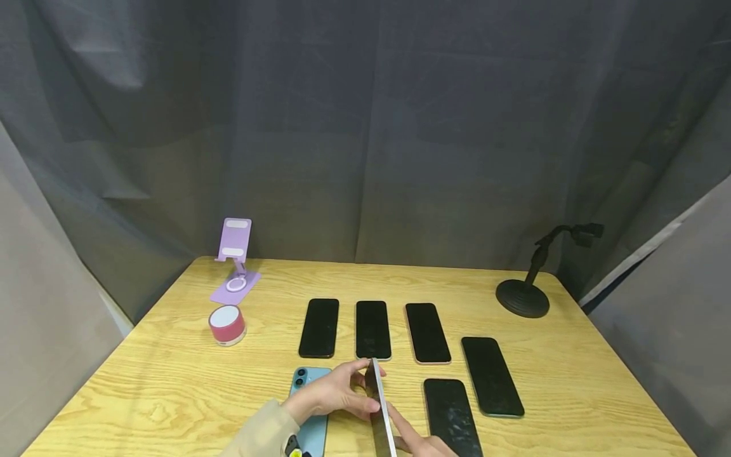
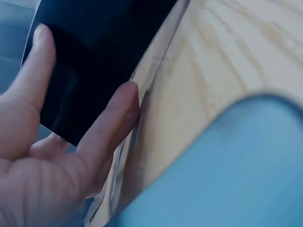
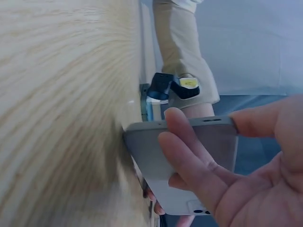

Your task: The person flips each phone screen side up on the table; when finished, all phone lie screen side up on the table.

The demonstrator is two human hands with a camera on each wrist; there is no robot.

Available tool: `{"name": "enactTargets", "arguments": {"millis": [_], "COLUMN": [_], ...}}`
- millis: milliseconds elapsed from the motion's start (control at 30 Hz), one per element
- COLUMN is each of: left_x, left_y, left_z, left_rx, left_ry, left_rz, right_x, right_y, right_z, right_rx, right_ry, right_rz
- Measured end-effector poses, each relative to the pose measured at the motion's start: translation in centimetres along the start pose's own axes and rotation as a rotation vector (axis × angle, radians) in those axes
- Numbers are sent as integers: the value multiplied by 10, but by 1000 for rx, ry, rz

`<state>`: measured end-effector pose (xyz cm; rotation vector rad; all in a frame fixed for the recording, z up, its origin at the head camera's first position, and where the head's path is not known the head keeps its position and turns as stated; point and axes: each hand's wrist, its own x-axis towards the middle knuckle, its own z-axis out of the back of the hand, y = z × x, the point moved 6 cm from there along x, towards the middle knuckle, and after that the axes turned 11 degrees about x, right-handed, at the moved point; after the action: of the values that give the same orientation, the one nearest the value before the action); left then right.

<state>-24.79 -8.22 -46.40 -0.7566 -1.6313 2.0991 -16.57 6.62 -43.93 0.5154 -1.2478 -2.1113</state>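
A grey-backed phone point(image 1: 381, 409) stands tilted up on its long edge between my hands at the table's near middle, its dark screen point(image 2: 94, 61) facing left. My left hand point(image 1: 341, 390) grips the far part, thumb over the screen and other fingers around the edges. At the near end my right hand point(image 1: 421, 439) holds it, with fingers against the pale back point(image 3: 175, 179) and the thumb at a corner. Under my left wrist a blue phone point(image 1: 311, 437) lies back up, partly covered by the forearm. A black-screened phone point(image 1: 453, 416) lies just right of my right hand.
Three dark-screened phones lie in a row beyond my hands, the middle one point(image 1: 373, 329) nearest them. Another phone point(image 1: 492, 376) lies further right. A pink speaker-like cylinder point(image 1: 227, 326) and purple phone stand point(image 1: 235, 238) are at the left, a black stand point(image 1: 522, 297) at the back right.
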Motion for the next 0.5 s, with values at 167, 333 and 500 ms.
{"name": "enactTargets", "arguments": {"millis": [167,333,500], "left_x": [1,-1,-6], "left_y": [5,6,7], "left_z": [3,7,11], "left_rx": [-2,39,63], "left_ry": [-65,-106,-159], "left_rz": [30,42,64], "right_x": [-1,-2,-1], "right_y": [-1,-9,-16], "right_z": [5,7,6], "right_rx": [8,-24,-14], "right_ry": [35,17,8], "right_rz": [-23,-33,-7]}}
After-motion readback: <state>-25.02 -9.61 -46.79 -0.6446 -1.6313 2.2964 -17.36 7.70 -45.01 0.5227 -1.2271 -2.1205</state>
